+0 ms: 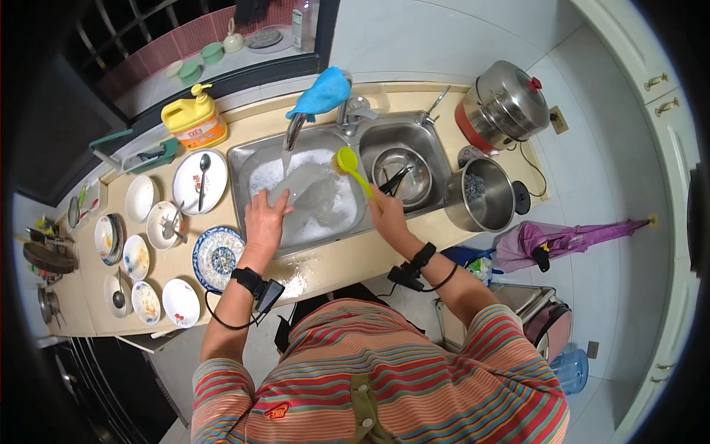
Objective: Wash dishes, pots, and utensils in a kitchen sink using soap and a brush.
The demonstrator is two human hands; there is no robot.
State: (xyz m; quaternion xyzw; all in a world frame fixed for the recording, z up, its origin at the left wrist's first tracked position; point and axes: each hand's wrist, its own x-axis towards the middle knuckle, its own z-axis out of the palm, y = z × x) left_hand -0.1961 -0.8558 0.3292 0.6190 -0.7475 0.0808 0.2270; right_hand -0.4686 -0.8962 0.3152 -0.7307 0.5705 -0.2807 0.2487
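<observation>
My left hand [265,218] holds a translucent, whitish container [299,186] over the left basin [237,183] of a steel double sink; its exact kind is hard to tell. Water runs onto it from a faucet [294,130] with a blue cloth [321,94] wrapped around it. Foamy water [333,205] lies in that basin. My right hand [388,213] grips a yellow-green dish brush [348,161] by its handle, bristles toward the foam. A steel bowl [383,161] with black-handled utensils [395,180] sits in the right basin.
Used plates and bowls, among them a blue-patterned plate [202,250] and a white plate [186,183] with a spoon, cover the left counter. Behind stands a yellow detergent jug [197,125]. At right are a steel pot [480,213] and a steamer [507,105].
</observation>
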